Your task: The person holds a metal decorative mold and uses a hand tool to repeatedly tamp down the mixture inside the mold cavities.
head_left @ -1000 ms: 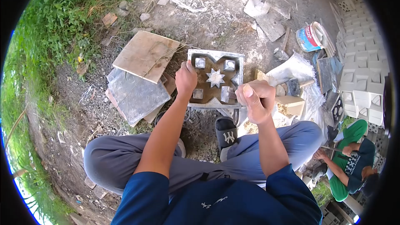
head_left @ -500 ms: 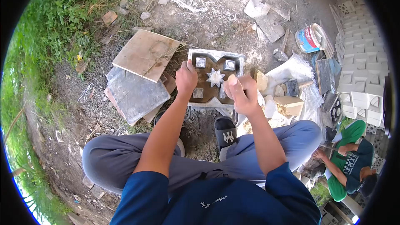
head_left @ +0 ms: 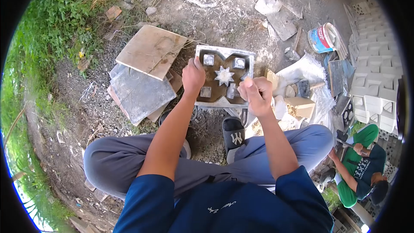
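Observation:
A metal block mould lies on the ground in front of my feet, with square posts in its corners and a star-shaped post at its centre. Brownish material covers the space around the posts. My left hand is closed on the mould's left rim, its thumb along the top. At the lower right side of the mould, my right hand is a closed fist with the thumb uppermost, partly covering the right wall. Whatever its fingers hold, if anything, is hidden, and I cannot tell whether it touches the rim.
Flat boards are stacked on the left. Broken block pieces and plastic sheeting lie on the right, with a paint bucket beyond. Pale blocks are stacked farther right. Another person sits at lower right.
My right fist has shifted right, from over the mould's lower right part to its right edge. My left hand keeps its hold on the left rim. The view has tilted slightly.

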Available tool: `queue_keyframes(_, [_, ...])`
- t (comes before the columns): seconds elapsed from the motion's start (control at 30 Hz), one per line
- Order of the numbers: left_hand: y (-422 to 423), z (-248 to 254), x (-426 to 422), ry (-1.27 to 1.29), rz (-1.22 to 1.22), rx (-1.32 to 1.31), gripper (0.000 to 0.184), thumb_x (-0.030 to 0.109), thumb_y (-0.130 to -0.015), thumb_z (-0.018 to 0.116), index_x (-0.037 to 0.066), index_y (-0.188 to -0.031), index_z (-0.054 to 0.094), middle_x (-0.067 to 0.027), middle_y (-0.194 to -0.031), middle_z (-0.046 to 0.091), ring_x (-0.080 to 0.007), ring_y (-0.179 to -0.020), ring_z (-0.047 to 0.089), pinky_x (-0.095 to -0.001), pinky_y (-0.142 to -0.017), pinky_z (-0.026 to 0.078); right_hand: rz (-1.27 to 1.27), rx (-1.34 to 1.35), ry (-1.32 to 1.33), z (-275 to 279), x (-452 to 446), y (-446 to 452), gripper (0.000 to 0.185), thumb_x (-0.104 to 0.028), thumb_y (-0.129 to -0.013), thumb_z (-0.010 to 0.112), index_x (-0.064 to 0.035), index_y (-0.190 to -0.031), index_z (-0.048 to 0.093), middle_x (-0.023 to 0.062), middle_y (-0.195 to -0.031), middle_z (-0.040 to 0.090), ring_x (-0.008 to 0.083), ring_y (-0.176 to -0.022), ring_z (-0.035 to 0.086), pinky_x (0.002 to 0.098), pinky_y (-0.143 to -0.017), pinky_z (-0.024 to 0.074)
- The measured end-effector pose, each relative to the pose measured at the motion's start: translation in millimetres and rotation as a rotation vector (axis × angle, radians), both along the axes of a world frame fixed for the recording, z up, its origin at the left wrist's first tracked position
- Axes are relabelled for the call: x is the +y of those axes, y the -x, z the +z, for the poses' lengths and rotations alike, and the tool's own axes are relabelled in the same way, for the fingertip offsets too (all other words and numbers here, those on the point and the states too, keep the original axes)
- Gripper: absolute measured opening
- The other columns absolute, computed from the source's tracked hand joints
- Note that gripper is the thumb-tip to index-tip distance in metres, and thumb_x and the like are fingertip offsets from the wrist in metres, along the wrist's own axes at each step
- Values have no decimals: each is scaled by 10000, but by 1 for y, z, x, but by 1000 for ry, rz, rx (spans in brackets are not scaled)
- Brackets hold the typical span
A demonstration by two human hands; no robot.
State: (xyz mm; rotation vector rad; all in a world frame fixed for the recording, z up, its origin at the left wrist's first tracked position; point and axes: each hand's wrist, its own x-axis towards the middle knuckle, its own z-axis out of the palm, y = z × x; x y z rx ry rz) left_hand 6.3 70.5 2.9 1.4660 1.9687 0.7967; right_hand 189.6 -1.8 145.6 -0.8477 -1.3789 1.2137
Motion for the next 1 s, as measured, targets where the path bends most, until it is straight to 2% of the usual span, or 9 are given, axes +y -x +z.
queue_keyframes(0.1, [-1,0,0,0,12,-9,434,333,-1058,379,-3,-1007,649,-322,-882,678,-530,-860,643,-599,-762,513,-31,-114,-43,8,-4,-4,584,-291,-1057,536,-36,-566,350,5,-499,357,88,-442,312,292,-426,211])
queue_keyframes(0.17, [1,-1,4,12,12,-2,438,340,-1057,378,-1,-1014,649,-322,-891,679,-530,-871,643,-598,-773,512,6,-150,-210,18,-11,-6,572,-272,-1055,539,-29,-571,355,14,-509,390,93,-447,343,292,-428,224])
queue_keyframes(0.27, [-2,4,-1,32,10,-8,450,354,-1058,370,0,-1024,645,-322,-904,681,-529,-886,645,-595,-783,513,-24,-142,-133,-10,-6,-8,557,-236,-1053,532,-24,-571,353,18,-502,403,96,-429,340,298,-416,218])
queue_keyframes(0.43, [1,-2,7,5,-2,5,449,353,-1059,364,-1,-1009,635,-324,-902,677,-534,-881,639,-599,-777,507,-61,-44,-191,20,-10,-7,556,-220,-1054,530,-46,-559,346,3,-489,361,93,-427,303,295,-414,206])
queue_keyframes(0.57, [-3,4,-2,26,0,-15,446,350,-1063,361,-8,-986,617,-341,-911,659,-549,-901,614,-610,-783,479,-110,-96,-163,-12,-3,-8,570,-223,-1058,520,-43,-549,338,5,-476,349,95,-406,285,297,-402,199])
queue_keyframes(0.7, [-2,1,6,-2,6,15,453,355,-1062,363,-9,-966,615,-341,-897,660,-546,-891,620,-608,-773,486,-54,-37,-239,18,-8,-6,568,-245,-1048,548,-32,-554,367,3,-481,361,94,-408,305,303,-394,211])
queue_keyframes(0.8, [-2,-4,2,-34,7,-2,453,359,-1059,371,-6,-959,620,-338,-884,666,-542,-873,632,-608,-761,499,-82,-70,-198,4,-4,-6,480,-165,-1004,590,-19,-588,401,13,-493,317,129,-421,289,328,-434,217])
queue_keyframes(0.87, [-3,1,0,9,4,6,451,344,-1062,366,-13,-947,616,-339,-881,665,-546,-863,630,-606,-750,502,-77,-157,-135,-1,2,-4,497,-180,-1003,606,-20,-579,405,26,-492,319,136,-418,297,336,-435,222])
queue_keyframes(1.0, [-2,-3,0,-14,-6,29,442,345,-1061,370,-5,-940,612,-334,-880,669,-533,-858,638,-606,-750,500,-64,-52,-154,20,-6,1,524,-206,-1018,585,-27,-575,370,13,-496,320,118,-436,291,333,-440,213])
